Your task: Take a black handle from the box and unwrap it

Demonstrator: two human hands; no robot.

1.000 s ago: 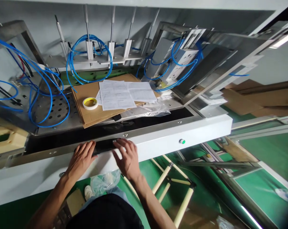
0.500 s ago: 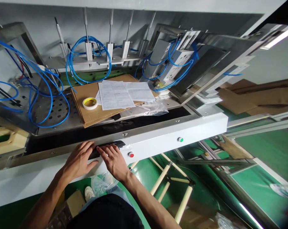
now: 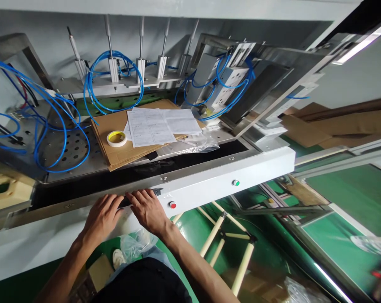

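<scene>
A dark, narrow piece that looks like black plastic point(image 3: 158, 192) lies along the front edge of the machine, mostly covered by my hands. My left hand point(image 3: 102, 218) curls its fingers over the piece's left part, with the thumb below on the white front panel point(image 3: 206, 191). Close beside it, my right hand point(image 3: 149, 211) has its fingers bent down over the same piece. The fingertips of both hands nearly meet, and what lies under them is largely hidden. A red button point(image 3: 172, 205) sits just right of my right hand.
Cardboard sheets point(image 3: 104, 145) bear printed papers point(image 3: 151, 128) and a tape roll point(image 3: 116, 139). Behind them stand several cylinders with coiled blue tubes point(image 3: 86, 90). A green button point(image 3: 236, 183) is farther right on the panel. Below right is a frame of cream pipes point(image 3: 214, 229).
My hands have closed in over the black piece, and less of it shows at its right end. My left thumb has drawn nearer the fingers. The camera view has shifted slightly.
</scene>
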